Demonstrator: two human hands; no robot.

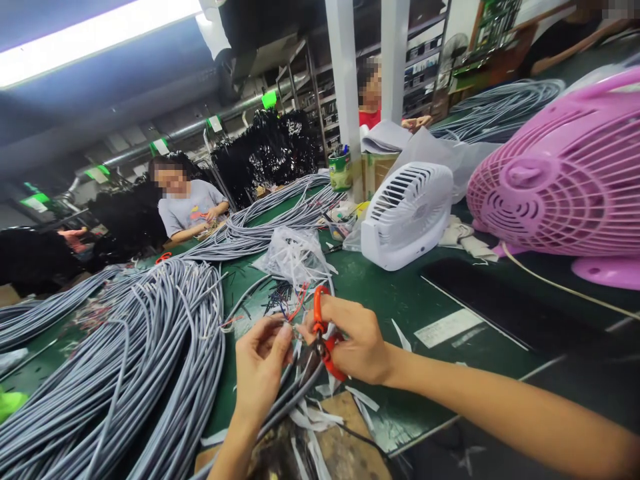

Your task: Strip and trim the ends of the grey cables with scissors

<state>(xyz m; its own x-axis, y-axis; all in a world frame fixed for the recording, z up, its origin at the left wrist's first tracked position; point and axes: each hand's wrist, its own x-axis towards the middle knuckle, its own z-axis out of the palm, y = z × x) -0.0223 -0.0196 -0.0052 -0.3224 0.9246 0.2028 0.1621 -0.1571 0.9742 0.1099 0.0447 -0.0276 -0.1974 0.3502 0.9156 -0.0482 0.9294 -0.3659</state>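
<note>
My left hand [261, 363] pinches the stripped end of a grey cable between thumb and fingertips; thin coloured wires show just beyond it. My right hand [361, 339] has its fingers through the loops of red-handled scissors [320, 308], and the blades point down toward me. Its thumb and forefinger reach close to the cable end; whether they touch it I cannot tell. Below both hands, a grey cable [314, 381] runs toward me over a worn brown block [345, 423] strewn with white strips. Loose dark wire bits [280, 299] lie just beyond my fingers.
Large bundles of grey cable [165, 333] fill the left side. A plastic bag of white strips [295, 253] lies ahead. To the right stand a white fan [407, 217] and a pink fan [555, 180], near a black flat panel [480, 300]. Another person [193, 207] sits across the green table.
</note>
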